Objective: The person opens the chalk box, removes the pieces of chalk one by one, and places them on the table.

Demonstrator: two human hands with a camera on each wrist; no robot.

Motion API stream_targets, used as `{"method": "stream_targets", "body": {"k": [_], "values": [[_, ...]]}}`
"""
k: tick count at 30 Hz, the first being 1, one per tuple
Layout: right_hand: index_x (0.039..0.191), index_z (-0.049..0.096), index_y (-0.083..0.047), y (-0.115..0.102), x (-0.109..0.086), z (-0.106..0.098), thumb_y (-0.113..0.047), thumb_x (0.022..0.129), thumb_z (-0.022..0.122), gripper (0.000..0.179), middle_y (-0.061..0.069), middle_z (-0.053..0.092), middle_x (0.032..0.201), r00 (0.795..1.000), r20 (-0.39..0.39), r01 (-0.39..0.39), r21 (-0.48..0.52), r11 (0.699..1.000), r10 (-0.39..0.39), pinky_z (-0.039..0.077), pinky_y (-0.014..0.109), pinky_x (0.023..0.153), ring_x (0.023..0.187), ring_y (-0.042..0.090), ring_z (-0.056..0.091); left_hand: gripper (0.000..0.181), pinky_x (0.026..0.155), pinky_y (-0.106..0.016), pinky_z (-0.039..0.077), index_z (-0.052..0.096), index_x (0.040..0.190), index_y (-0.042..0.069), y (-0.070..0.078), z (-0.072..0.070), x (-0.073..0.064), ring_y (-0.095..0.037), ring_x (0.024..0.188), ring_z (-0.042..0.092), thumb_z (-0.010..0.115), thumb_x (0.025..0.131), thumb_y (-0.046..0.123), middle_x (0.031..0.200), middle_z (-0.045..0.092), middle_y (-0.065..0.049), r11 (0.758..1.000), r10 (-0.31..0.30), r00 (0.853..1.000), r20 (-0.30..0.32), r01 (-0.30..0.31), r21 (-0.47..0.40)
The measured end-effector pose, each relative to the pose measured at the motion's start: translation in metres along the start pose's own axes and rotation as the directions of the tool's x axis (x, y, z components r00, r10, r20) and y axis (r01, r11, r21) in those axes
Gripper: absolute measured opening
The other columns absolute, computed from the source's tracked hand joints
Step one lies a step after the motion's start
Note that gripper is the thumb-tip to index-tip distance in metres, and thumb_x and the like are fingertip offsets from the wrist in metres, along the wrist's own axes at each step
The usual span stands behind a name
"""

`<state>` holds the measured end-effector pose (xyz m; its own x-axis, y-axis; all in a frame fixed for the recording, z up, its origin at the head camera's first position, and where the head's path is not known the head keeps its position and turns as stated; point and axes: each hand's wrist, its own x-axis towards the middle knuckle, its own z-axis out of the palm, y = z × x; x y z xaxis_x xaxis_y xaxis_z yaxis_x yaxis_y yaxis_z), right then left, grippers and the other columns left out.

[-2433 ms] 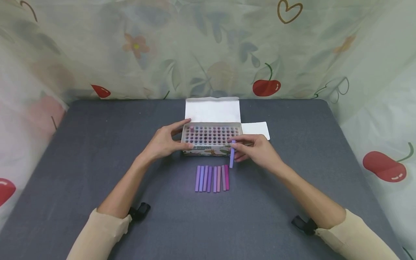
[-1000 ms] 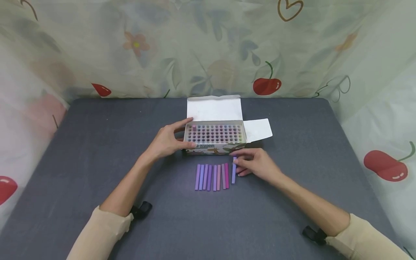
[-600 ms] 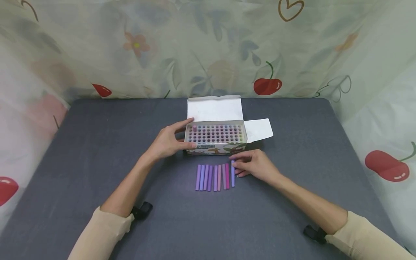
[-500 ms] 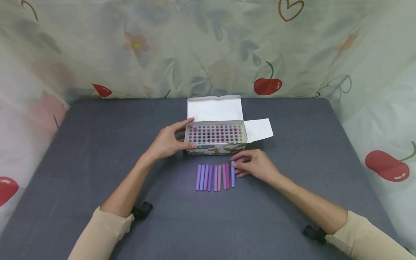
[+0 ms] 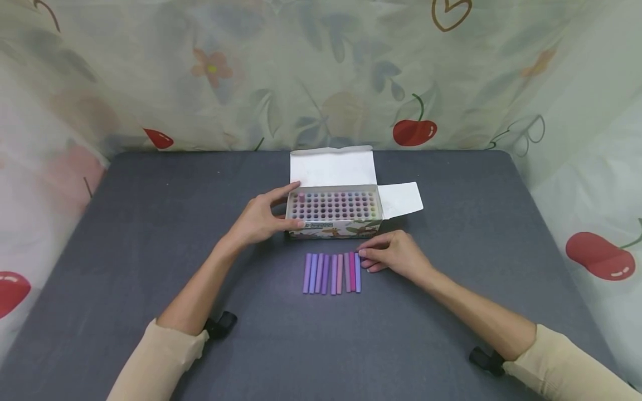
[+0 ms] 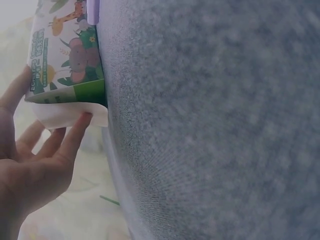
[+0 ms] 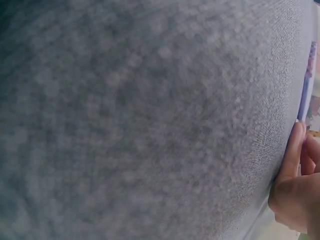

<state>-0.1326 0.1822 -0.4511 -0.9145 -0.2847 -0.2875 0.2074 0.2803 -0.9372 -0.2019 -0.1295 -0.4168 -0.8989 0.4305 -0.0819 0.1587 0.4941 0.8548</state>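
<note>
A chalk box (image 5: 335,229) with an animal print stands with its lid raised, showing a grid of round holes; one pink chalk stick (image 5: 301,197) pokes up at its back left. My left hand (image 5: 261,216) grips the box's left end, thumb at the front, fingers behind. In front lies a row of purple, pink and mauve chalk sticks (image 5: 326,274). At the row's right end is a blue-violet chalk stick (image 5: 358,274), and my right hand (image 5: 396,253) pinches its far end. In the right wrist view, the fingertips (image 7: 298,129) meet that stick.
The white lid (image 5: 333,167) stands up behind the box, and a white side flap (image 5: 401,199) sticks out to the right. A dark grey cloth covers the table (image 5: 281,351). A patterned curtain (image 5: 321,72) hangs behind and at both sides.
My right hand has brought the blue-violet stick down from beside the box to the table, then slid it left against the row. The left hand stays on the box.
</note>
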Motion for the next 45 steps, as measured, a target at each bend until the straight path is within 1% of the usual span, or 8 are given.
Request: {"method": "stream_targets", "body": {"k": [7, 13, 19, 23, 27, 30, 37, 45], "values": [[0.113, 0.070, 0.009, 0.000, 0.001, -0.003, -0.009, 0.094, 0.070, 0.026, 0.021, 0.073, 0.095, 1.000, 0.027, 0.005, 0.032, 0.999, -0.006, 0.060, 0.040, 0.070, 0.078, 0.026, 0.074, 0.084, 0.095, -0.049, 0.051, 0.041, 0.152, 0.035, 0.002, -0.001, 0.000, -0.029, 0.142, 0.038, 0.085, 0.081, 0.031, 0.155, 0.039, -0.009, 0.999, -0.033, 0.999, -0.009, 0.033, -0.006], [0.112, 0.070, 0.008, -0.004, -0.001, -0.004, -0.014, 0.096, 0.068, 0.027, 0.021, 0.071, 0.094, 0.998, 0.055, 0.032, 0.025, 0.999, -0.033, 0.060, 0.041, 0.070, 0.080, 0.028, 0.074, 0.084, 0.098, -0.050, 0.049, 0.040, 0.152, 0.035, 0.003, 0.000, 0.001, -0.028, 0.144, 0.036, 0.084, 0.082, 0.031, 0.156, 0.037, -0.008, 0.999, -0.044, 0.999, -0.004, 0.044, 0.003], [0.113, 0.069, 0.008, -0.010, -0.001, -0.005, -0.014, 0.096, 0.068, 0.027, 0.024, 0.070, 0.097, 0.994, 0.087, 0.063, 0.046, 0.997, -0.067, 0.060, 0.044, 0.070, 0.080, 0.028, 0.073, 0.083, 0.096, -0.051, 0.049, 0.040, 0.152, 0.035, 0.001, 0.001, 0.002, -0.028, 0.143, 0.036, 0.084, 0.082, 0.030, 0.156, 0.038, -0.007, 0.999, -0.043, 0.999, -0.008, 0.043, 0.010], [0.115, 0.068, 0.008, -0.018, 0.001, -0.008, -0.015, 0.096, 0.068, 0.029, 0.026, 0.068, 0.100, 0.988, 0.128, 0.081, 0.037, 0.996, -0.086, 0.059, 0.045, 0.070, 0.080, 0.028, 0.073, 0.083, 0.094, -0.050, 0.050, 0.040, 0.152, 0.034, 0.001, 0.001, 0.003, -0.029, 0.141, 0.039, 0.085, 0.081, 0.029, 0.153, 0.042, -0.008, 0.999, -0.046, 0.999, -0.012, 0.046, 0.019], [0.118, 0.066, 0.009, -0.028, 0.001, -0.012, -0.014, 0.096, 0.068, 0.033, 0.024, 0.070, 0.102, 0.981, 0.163, 0.103, 0.002, 0.995, -0.102, 0.059, 0.045, 0.071, 0.082, 0.031, 0.073, 0.084, 0.093, -0.047, 0.052, 0.041, 0.151, 0.033, 0.002, 0.001, 0.003, -0.030, 0.138, 0.043, 0.085, 0.081, 0.026, 0.152, 0.043, -0.009, 0.998, -0.054, 0.999, -0.006, 0.054, -0.010], [0.120, 0.066, 0.008, -0.037, 0.000, -0.016, -0.014, 0.095, 0.069, 0.033, 0.023, 0.071, 0.103, 0.979, 0.170, 0.119, -0.011, 0.993, -0.116, 0.059, 0.045, 0.073, 0.084, 0.034, 0.072, 0.084, 0.094, -0.045, 0.052, 0.041, 0.151, 0.032, 0.002, 0.001, 0.004, -0.030, 0.137, 0.045, 0.086, 0.080, 0.024, 0.152, 0.043, -0.009, 0.998, -0.050, 0.999, -0.001, 0.050, -0.030], [0.119, 0.068, 0.003, -0.059, -0.001, -0.019, -0.012, 0.095, 0.069, 0.029, 0.032, 0.067, 0.109, 0.973, 0.163, 0.164, 0.009, 0.986, -0.163, 0.059, 0.048, 0.073, 0.085, 0.039, 0.072, 0.084, 0.098, -0.044, 0.050, 0.041, 0.152, 0.030, 0.004, 0.001, 0.005, -0.030, 0.140, 0.040, 0.086, 0.080, 0.022, 0.152, 0.042, -0.009, 0.997, -0.049, 0.999, 0.002, 0.049, -0.059], [0.119, 0.069, 0.003, -0.073, 0.007, -0.017, -0.011, 0.095, 0.069, 0.028, 0.021, 0.072, 0.104, 0.968, 0.161, 0.198, -0.016, 0.980, -0.193, 0.058, 0.049, 0.073, 0.086, 0.040, 0.071, 0.084, 0.096, -0.044, 0.051, 0.041, 0.151, 0.030, 0.003, 0.002, 0.003, -0.034, 0.136, 0.046, 0.085, 0.081, 0.021, 0.151, 0.042, -0.011, 0.995, -0.063, 0.998, 0.003, 0.063, -0.071]]}}
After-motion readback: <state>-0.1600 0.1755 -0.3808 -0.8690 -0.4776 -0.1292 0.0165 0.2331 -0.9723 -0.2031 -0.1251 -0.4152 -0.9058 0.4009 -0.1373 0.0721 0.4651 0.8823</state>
